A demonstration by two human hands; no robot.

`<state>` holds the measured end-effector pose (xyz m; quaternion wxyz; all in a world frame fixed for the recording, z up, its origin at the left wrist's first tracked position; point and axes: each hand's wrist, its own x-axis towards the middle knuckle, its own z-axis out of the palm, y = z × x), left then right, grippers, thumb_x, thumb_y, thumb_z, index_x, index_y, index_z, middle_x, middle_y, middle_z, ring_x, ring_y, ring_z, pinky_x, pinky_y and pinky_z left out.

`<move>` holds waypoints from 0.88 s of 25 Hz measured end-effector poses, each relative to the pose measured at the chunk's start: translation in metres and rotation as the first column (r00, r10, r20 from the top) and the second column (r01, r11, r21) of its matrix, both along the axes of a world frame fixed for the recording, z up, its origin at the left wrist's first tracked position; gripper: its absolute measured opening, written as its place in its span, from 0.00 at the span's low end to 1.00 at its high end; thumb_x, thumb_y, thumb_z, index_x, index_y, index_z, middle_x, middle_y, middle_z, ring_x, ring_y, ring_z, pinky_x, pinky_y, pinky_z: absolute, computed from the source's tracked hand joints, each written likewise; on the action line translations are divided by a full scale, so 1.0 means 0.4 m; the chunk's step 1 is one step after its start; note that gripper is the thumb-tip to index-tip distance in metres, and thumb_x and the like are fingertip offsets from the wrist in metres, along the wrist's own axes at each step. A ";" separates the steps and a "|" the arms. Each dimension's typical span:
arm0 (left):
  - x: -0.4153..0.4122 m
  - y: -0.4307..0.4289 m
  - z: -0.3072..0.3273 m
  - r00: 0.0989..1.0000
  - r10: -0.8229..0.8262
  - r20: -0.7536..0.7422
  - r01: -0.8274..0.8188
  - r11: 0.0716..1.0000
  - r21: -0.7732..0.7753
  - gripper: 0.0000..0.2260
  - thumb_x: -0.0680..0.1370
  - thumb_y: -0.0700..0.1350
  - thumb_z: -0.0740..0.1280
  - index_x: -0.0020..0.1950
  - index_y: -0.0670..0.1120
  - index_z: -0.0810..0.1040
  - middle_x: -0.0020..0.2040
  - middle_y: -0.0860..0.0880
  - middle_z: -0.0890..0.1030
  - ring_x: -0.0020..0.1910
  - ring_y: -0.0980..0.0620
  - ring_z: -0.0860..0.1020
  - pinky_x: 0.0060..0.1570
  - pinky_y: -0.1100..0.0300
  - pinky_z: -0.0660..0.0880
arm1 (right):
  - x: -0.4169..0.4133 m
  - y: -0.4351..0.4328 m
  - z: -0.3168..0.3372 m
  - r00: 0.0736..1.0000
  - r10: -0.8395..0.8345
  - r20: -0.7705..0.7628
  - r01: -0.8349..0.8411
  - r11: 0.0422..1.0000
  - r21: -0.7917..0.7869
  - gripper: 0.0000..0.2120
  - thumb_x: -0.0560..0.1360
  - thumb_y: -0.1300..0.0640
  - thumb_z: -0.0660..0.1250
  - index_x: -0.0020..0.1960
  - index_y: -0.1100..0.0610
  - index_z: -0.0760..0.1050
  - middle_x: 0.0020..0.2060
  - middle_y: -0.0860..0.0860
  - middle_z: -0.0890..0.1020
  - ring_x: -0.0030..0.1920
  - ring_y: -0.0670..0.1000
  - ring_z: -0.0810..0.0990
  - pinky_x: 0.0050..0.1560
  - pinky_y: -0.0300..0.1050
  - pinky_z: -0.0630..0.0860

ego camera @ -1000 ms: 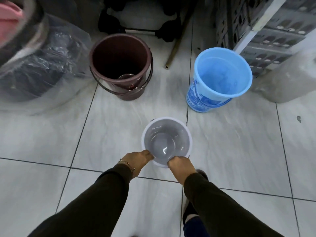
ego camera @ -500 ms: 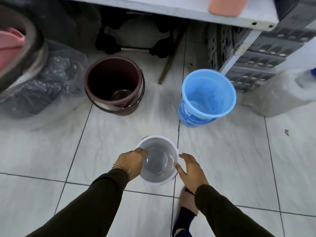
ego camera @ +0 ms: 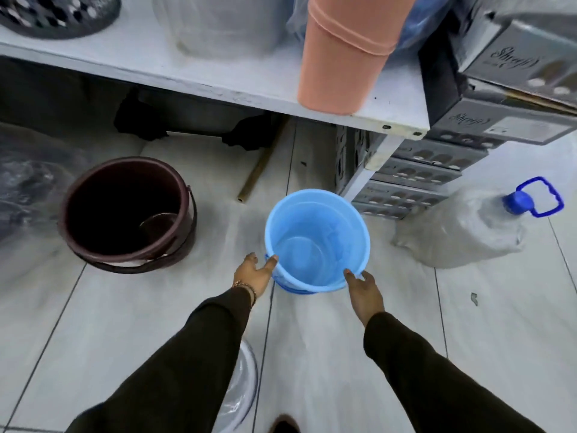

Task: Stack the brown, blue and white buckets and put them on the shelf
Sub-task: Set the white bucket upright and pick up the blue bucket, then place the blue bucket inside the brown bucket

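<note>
- Gripping the blue bucket (ego camera: 317,242) at its near rim: left hand (ego camera: 253,271) on the left side with the thumb hooked over the rim, right hand (ego camera: 363,289) on the right side with fingers curled on the rim edge; both hands narrow, holding the bucket.
- Blue bucket stands upright on the tiled floor (ego camera: 93,323), looks empty inside; bottom shows only pale rings.
- Brown bucket (ego camera: 125,210) is well left of the blue bucket, apart from it, upright on the floor, its handle down around the body; something small and round lies in its dark bottom, cannot tell what.
- White bucket (ego camera: 245,382) is nearer the camera than the blue bucket, mostly hidden behind the left sleeve (ego camera: 193,354); only a clear curved rim shows.
- Shelf (ego camera: 218,79) is beyond the blue bucket, holding a peach upturned container (ego camera: 340,54), a clear tub (ego camera: 218,23) and a dark perforated basket (ego camera: 56,14).
- Grey crates (ego camera: 415,179) are stacked behind and right of the blue bucket; a wrapped bottle with a blue cap (ego camera: 518,200) lies to its right.
- Versus half a second ago: the hands were on the white bucket, now both have let it go and reached forward to the blue one; the white bucket has dropped to the bottom of the view and much more of the shelf top shows.
</note>
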<state>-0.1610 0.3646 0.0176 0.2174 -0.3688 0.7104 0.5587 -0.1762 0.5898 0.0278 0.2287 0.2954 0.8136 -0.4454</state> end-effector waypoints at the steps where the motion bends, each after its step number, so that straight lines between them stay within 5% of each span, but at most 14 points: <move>1: -0.034 0.017 -0.024 0.999 -0.013 0.039 0.013 1.000 -0.001 0.32 0.77 0.56 0.66 0.74 0.39 0.64 0.72 0.41 0.72 0.68 0.42 0.72 0.64 0.56 0.68 | -0.024 0.005 -0.023 1.000 0.010 -0.010 -0.010 1.000 0.000 0.32 0.78 0.45 0.64 0.76 0.57 0.59 0.70 0.58 0.74 0.69 0.59 0.72 0.65 0.47 0.68; 4: -0.076 0.056 -0.073 0.995 -0.004 0.099 0.003 1.000 0.007 0.26 0.77 0.49 0.68 0.70 0.39 0.66 0.65 0.39 0.76 0.59 0.41 0.77 0.55 0.55 0.72 | -0.050 0.026 -0.083 0.994 0.101 -0.030 -0.096 0.988 0.121 0.37 0.76 0.51 0.68 0.78 0.55 0.54 0.71 0.62 0.69 0.71 0.61 0.67 0.67 0.50 0.67; 8: -0.065 0.064 -0.094 0.980 0.128 0.150 -0.137 0.989 0.051 0.22 0.74 0.38 0.64 0.67 0.41 0.64 0.57 0.39 0.77 0.55 0.38 0.77 0.56 0.51 0.78 | -0.053 0.036 -0.097 0.980 0.196 0.034 -0.198 0.944 0.263 0.37 0.77 0.46 0.64 0.79 0.43 0.47 0.78 0.60 0.54 0.78 0.62 0.50 0.75 0.62 0.55; 14: 0.065 -0.028 0.053 0.927 0.355 0.124 -0.375 0.899 0.227 0.24 0.63 0.41 0.63 0.60 0.46 0.70 0.57 0.40 0.78 0.53 0.38 0.79 0.52 0.45 0.80 | 0.038 -0.060 0.063 0.907 0.229 -0.353 -0.243 0.970 0.003 0.35 0.78 0.53 0.63 0.77 0.34 0.48 0.70 0.47 0.67 0.68 0.48 0.69 0.69 0.53 0.69; 18: 0.166 -0.142 0.244 0.863 0.505 0.003 -0.485 0.827 0.283 0.19 0.73 0.35 0.64 0.62 0.47 0.72 0.61 0.39 0.78 0.52 0.40 0.79 0.42 0.52 0.80 | 0.088 -0.186 0.243 0.841 0.268 -0.470 -0.266 0.961 0.072 0.35 0.78 0.52 0.63 0.76 0.33 0.48 0.70 0.46 0.62 0.65 0.45 0.70 0.66 0.47 0.70; 22: 0.250 -0.293 0.415 0.782 0.610 -0.129 -0.554 0.775 0.304 0.19 0.76 0.32 0.63 0.63 0.50 0.71 0.60 0.43 0.78 0.57 0.37 0.79 0.50 0.47 0.79 | 0.098 -0.352 0.376 0.753 0.323 -0.574 -0.349 0.935 0.068 0.36 0.78 0.52 0.64 0.78 0.37 0.49 0.71 0.48 0.62 0.72 0.49 0.64 0.72 0.54 0.68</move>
